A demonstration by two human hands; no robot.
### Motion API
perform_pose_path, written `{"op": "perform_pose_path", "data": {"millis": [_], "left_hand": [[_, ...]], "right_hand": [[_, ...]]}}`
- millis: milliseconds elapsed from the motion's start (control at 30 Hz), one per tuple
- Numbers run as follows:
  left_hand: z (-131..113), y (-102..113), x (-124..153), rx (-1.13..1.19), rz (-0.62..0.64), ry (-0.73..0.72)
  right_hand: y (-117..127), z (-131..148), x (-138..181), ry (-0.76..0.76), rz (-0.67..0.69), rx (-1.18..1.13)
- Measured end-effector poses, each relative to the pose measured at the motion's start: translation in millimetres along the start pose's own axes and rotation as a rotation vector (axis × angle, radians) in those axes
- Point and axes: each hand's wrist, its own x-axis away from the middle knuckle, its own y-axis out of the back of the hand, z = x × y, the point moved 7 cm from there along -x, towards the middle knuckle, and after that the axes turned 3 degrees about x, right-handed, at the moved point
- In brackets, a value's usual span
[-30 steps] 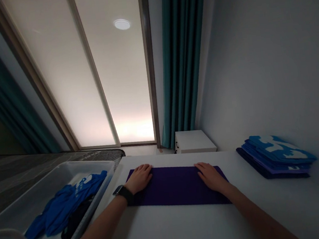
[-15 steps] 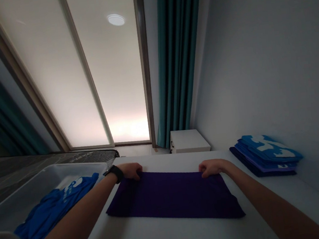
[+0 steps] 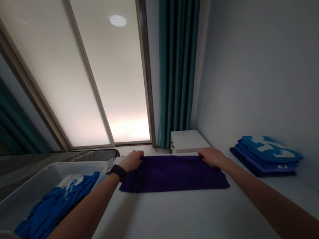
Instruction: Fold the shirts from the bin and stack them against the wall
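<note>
A dark purple folded cloth (image 3: 172,174), seemingly a garment, stretches between my two hands above the white table (image 3: 172,222). My left hand (image 3: 132,161), with a black watch at the wrist, pinches its far left corner. At the far right corner my right hand (image 3: 212,157) grips the same edge. The cloth's near edge hangs toward me, low over the table or touching it; I cannot tell which. Fingertips of both hands are partly hidden by the hands themselves.
Left of the table is a clear plastic bin (image 3: 74,164) with a crumpled blue shirt (image 3: 59,203) inside. Folded blue and purple clothes (image 3: 265,153) are stacked at the right by the wall. Beyond the table stands a white cabinet (image 3: 189,141).
Both hands have moved away from me and raised the far edge of the purple cloth. Its near edge has slid forward across the table.
</note>
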Motion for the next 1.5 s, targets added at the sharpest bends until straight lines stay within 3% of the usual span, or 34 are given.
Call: {"op": "perform_pose_path", "data": {"millis": [100, 200, 300, 467, 600, 767, 933, 1200, 1333, 1500], "left_hand": [[0, 28, 2, 0.007, -0.213, 0.029], [1, 33, 17, 0.042, -0.360, 0.031], [2, 6, 41, 0.095, -0.419, -0.006], [4, -66, 80, 0.138, -0.244, 0.011], [2, -79, 95, 0.155, -0.233, 0.013], [-3, -71, 96, 0.116, -0.271, 0.022], [-17, -57, 106, -0.037, -0.388, -0.035], [-35, -55, 101, -0.134, -0.365, -0.091], [-52, -66, 78, -0.053, -0.290, -0.142], [-72, -76, 34, 0.004, -0.203, -0.236]], "right_hand": [[26, -17, 3, -0.125, -0.150, -0.015], [29, -25, 11, -0.144, -0.263, -0.128], [0, -24, 26, -0.065, -0.366, -0.353], [-82, -5, 61, 0.000, -0.369, -0.403], [-107, 4, 77, -0.001, -0.395, -0.424], [-103, 6, 78, -0.003, -0.406, -0.416], [-100, 9, 81, 0.004, -0.424, -0.337], [-61, 22, 97, -0.033, -0.507, -0.113], [-42, 55, 85, 0.021, -0.493, -0.106], [-38, 115, 41, 0.153, -0.387, -0.180]]}}
